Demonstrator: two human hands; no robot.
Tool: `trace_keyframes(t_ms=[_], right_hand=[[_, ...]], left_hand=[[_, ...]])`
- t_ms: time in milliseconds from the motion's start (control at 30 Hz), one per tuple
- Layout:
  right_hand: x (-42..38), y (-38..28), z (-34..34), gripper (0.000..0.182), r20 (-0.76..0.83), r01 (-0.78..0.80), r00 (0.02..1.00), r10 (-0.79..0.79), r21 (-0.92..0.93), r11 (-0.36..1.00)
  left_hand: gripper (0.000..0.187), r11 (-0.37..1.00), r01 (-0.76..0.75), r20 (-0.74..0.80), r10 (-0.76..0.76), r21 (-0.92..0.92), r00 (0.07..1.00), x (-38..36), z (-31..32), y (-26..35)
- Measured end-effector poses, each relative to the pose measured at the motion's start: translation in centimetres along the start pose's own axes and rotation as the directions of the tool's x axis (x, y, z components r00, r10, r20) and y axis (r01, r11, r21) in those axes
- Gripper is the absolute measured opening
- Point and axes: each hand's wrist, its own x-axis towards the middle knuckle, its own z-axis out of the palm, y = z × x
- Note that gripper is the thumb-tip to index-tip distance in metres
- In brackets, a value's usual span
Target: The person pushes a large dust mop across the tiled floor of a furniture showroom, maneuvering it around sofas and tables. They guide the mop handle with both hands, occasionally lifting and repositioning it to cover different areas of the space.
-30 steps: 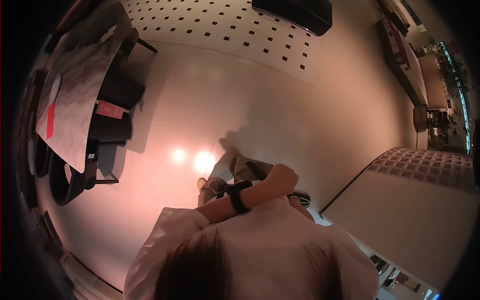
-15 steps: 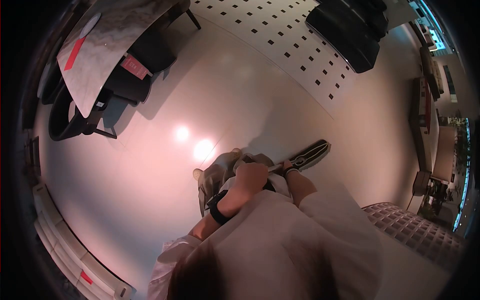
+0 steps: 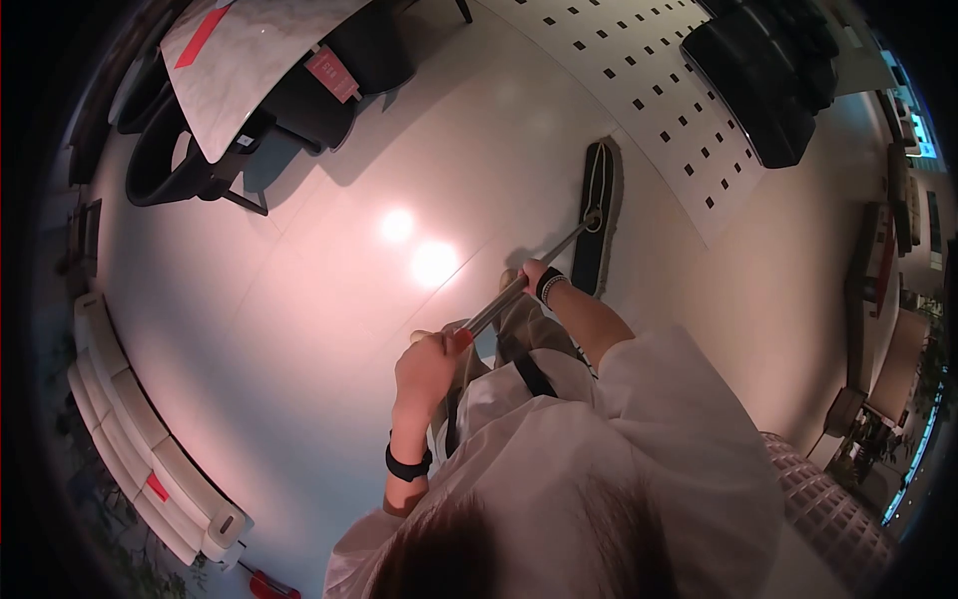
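A flat dust mop [image 3: 593, 250] lies on the pale floor ahead and to the right, its long dark head turned roughly away from me, with a pale frame on top and a fuzzy edge. From the frame a thin metal pole [image 3: 493, 307] slants back towards my body. My left hand [image 3: 424, 367], below a black wristband, is closed round the upper end, where a red part shows. Farther down the pole, my right hand [image 3: 535, 280], with a beaded bracelet at the wrist, grips it near the head. My shoes are partly hidden behind the pole and hands.
At the upper left stands a marble-topped table [image 3: 259, 50] with dark chairs [image 3: 165, 165] and a red sign [image 3: 332, 73]. A black leather seat [image 3: 748, 90] rests by the dotted floor [image 3: 649, 60]. A pale sofa [image 3: 150, 429] is at left, a woven seat [image 3: 828, 499] at lower right.
The mop head has swung forward from my right side and now points away from me. My hands have spread apart along the pole, the left moving left. The view has shifted right.
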Motion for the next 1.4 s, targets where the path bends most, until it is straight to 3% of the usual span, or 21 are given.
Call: trace_keyframes(t_ms=[67, 100, 133, 233, 267, 333, 533, 567, 667, 700, 767, 833, 900, 933, 1000, 1033, 1133, 1200, 1267, 1333, 1400], right_hand=[[0.0, -1.4, 3.1, 0.011, 0.124, 0.309, 0.95, -0.286, -0.503, 0.807], [0.0, -2.3, 5.1, 0.009, -0.029, -0.058, 0.998, 0.064, 0.17, 0.984], [-2.3, -5.7, 6.7, 0.01, 0.091, -0.329, 0.905, 0.416, 0.769, 0.547], [-5.2, -8.8, 12.1, 0.012, 0.036, -0.309, 0.906, 0.421, 0.736, 0.602], [-6.8, -11.2, 13.9, 0.015, 0.022, -0.405, 0.87, 0.492, 0.598, 0.691], [-6.2, -11.1, 18.8, 0.012, 0.042, -0.428, 0.872, 0.488, 0.55, 0.718], [-7.9, -12.3, 31.6, 0.009, 0.142, -0.423, 0.86, 0.491, 0.736, 0.529], [-7.4, -11.4, 32.7, 0.01, 0.165, -0.485, 0.858, 0.487, 0.571, 0.662], [-4.5, -6.1, 36.3, 0.01, 0.068, -0.297, 0.952, 0.298, -0.025, 0.954], [-5.1, -5.9, 36.0, 0.008, 0.119, -0.182, 0.979, 0.168, 0.119, 0.976], [-10.3, -11.1, 34.1, 0.012, 0.061, 0.051, 0.997, -0.057, 0.098, 0.994], [-9.1, -10.9, 32.5, 0.019, 0.059, 0.116, 0.992, -0.115, -0.004, 0.993], [-12.9, -17.7, 30.2, 0.027, 0.079, -0.198, 0.979, 0.187, 0.158, 0.967], [-12.2, -18.1, 29.7, 0.026, 0.061, -0.238, 0.971, 0.23, 0.234, 0.943], [-9.3, -18.1, 27.6, 0.025, 0.032, -0.3, 0.95, 0.312, 0.385, 0.873], [-5.2, -15.3, 26.6, 0.024, 0.052, -0.249, 0.96, 0.274, 0.603, 0.758], [0.5, -17.6, 22.7, 0.019, -0.09, -0.245, 0.866, 0.492, 0.782, 0.573], [2.5, -20.7, 18.1, 0.014, -0.073, -0.256, 0.929, 0.363, 0.583, 0.771], [5.7, -24.7, 13.6, 0.011, -0.079, -0.277, 0.863, 0.498, 0.751, 0.6], [8.1, -28.9, 9.7, 0.01, -0.148, -0.116, 0.874, 0.463, 0.862, 0.494], [12.6, -30.7, 4.3, 0.014, 0.053, -0.189, 0.951, 0.306, 0.88, 0.436]], left_hand=[[0.039, 0.998, 0.062, 0.024, -0.062, -0.018, 0.998, -1.8, -0.3, -2.7], [0.039, 0.995, 0.094, 0.034, -0.093, -0.028, 0.995, -2.7, -0.5, -4.3], [0.039, 0.995, 0.098, 0.028, -0.098, -0.03, 0.995, -3.8, -0.6, -5.9], [0.038, 0.992, 0.117, 0.008, -0.117, -0.036, 0.993, -7.5, -0.4, -11.2], [0.038, 0.99, 0.127, -0.005, -0.127, -0.06, 0.992, -8.7, -0.3, -13.0], [0.038, 0.982, 0.153, -0.035, -0.158, -0.113, 0.987, -11.0, -0.4, -17.0], [0.035, 0.911, 0.258, -0.026, -0.281, -0.322, 0.959, -16.7, -0.1, -28.1], [0.035, 0.894, 0.27, -0.017, -0.295, -0.359, 0.955, -17.5, -0.1, -29.2], [0.034, 0.883, 0.267, -0.077, -0.32, -0.385, 0.944, -19.4, -0.1, -31.3], [0.033, 0.883, 0.265, -0.083, -0.319, -0.389, 0.944, -20.0, -0.5, -31.5], [0.032, 0.884, 0.248, -0.104, -0.312, -0.396, 0.944, -20.2, -1.6, -31.7], [0.03, 0.895, 0.149, -0.198, -0.25, -0.42, 0.948, -19.6, -1.5, -32.0], [0.029, 0.889, 0.127, -0.206, -0.237, -0.44, 0.949, -18.4, -1.5, -31.6], [0.029, 0.883, 0.108, -0.221, -0.23, -0.457, 0.948, -17.6, -1.2, -31.7], [0.029, 0.87, 0.065, -0.258, -0.215, -0.488, 0.942, -15.4, -0.5, -31.7], [0.03, 0.87, 0.046, -0.273, -0.204, -0.491, 0.94, -14.3, -1.1, -31.2], [0.032, 0.854, -0.019, -0.315, -0.172, -0.52, 0.933, -9.7, -2.6, -29.6], [0.033, 0.871, -0.091, -0.386, -0.118, -0.483, 0.915, -5.8, -4.1, -27.6], [0.035, 0.878, -0.225, -0.531, -0.038, -0.422, 0.846, -1.3, -6.1, -24.7], [0.036, 0.894, -0.262, -0.585, 0.0, -0.364, 0.811, 4.0, -8.6, -21.6], [0.036, 0.88, -0.16, -0.474, -0.082, -0.447, 0.877, 9.9, -10.2, -18.8]])
